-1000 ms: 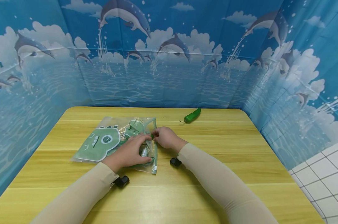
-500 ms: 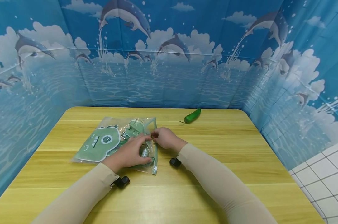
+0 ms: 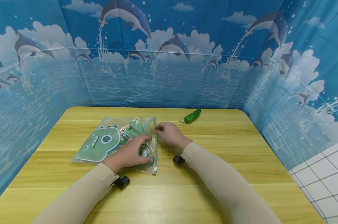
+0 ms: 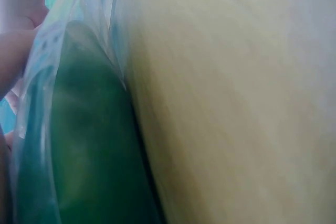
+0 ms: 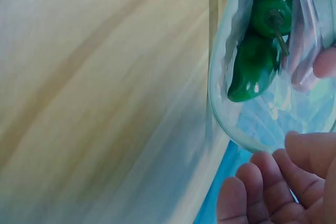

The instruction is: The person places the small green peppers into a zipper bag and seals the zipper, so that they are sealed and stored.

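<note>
A clear zipper bag (image 3: 101,141) with a green cartoon print lies on the table, its mouth toward the right. My left hand (image 3: 129,152) holds the bag near the mouth, thumb and fingers spread apart along the edge. In the right wrist view, the mouth gapes and shows green peppers (image 5: 255,69) inside, stems toward the opening. My right hand (image 3: 170,134) is just outside the mouth, fingertips right at the upper part of the rim (image 5: 211,85), with nothing in its grasp. Close up in the left wrist view, the bag's green print (image 4: 94,129) fills the left side.
One more green pepper (image 3: 192,116) lies loose toward the table's back edge, right of the bag. A small white zip slider (image 3: 155,169) sits at the mouth's near end. A dolphin-print curtain (image 3: 169,81) hangs behind the wooden table (image 3: 213,149).
A bit of green at my right fingertips one second ago is gone from them. My right hand has moved out of the mouth, back and slightly right along the rim; my left hand stays still.
</note>
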### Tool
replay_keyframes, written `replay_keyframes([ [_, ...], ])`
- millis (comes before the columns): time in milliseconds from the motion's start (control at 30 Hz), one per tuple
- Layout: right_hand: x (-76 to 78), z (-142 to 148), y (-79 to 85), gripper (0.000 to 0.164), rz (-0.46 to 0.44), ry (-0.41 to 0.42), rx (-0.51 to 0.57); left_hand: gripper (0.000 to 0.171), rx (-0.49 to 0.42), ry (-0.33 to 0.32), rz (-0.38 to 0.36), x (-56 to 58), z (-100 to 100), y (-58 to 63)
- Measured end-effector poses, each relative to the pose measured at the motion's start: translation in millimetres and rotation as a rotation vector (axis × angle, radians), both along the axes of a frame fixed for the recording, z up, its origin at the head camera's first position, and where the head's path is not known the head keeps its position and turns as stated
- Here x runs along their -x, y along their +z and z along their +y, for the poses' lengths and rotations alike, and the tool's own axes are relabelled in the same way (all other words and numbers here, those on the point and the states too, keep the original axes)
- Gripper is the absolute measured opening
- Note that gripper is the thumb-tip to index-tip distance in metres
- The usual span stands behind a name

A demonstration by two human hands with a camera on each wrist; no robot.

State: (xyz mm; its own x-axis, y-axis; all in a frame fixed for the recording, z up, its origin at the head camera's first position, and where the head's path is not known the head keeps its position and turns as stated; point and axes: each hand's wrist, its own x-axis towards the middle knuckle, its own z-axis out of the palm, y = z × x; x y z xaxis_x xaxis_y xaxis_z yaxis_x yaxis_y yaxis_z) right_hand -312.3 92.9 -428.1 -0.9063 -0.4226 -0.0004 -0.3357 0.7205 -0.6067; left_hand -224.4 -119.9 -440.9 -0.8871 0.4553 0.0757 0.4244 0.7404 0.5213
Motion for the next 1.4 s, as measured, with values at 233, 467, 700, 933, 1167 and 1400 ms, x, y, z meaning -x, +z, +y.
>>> replay_keyframes([
  [233,1.5,8.0,7.7,0.036,0.051,-0.085,0.054,0.084,0.010,0.004,0.005,-0.3,-0.9,1.0],
  [467,8.7,23.4,18.4,0.050,0.124,-0.124,0.041,0.084,0.008,0.007,0.000,0.1,-1.0,0.1],
  [700,21.8,51.1,24.9,0.064,0.113,-0.098,0.046,0.084,0.012,0.001,0.001,-1.0,-0.7,1.7],
  [933,40.0,84.2,28.9,0.081,0.021,-0.052,0.064,0.085,0.005,0.005,0.000,-0.1,-1.0,-0.3],
  [1167,59.4,116.0,27.7,0.091,-0.060,-0.011,0.013,0.084,0.002,-0.005,0.006,0.1,-0.6,-3.4],
  [1400,74.5,133.8,22.0,0.091,-0.150,-0.002,-0.034,0.084,-0.004,0.002,-0.001,0.0,0.2,-3.9],
])
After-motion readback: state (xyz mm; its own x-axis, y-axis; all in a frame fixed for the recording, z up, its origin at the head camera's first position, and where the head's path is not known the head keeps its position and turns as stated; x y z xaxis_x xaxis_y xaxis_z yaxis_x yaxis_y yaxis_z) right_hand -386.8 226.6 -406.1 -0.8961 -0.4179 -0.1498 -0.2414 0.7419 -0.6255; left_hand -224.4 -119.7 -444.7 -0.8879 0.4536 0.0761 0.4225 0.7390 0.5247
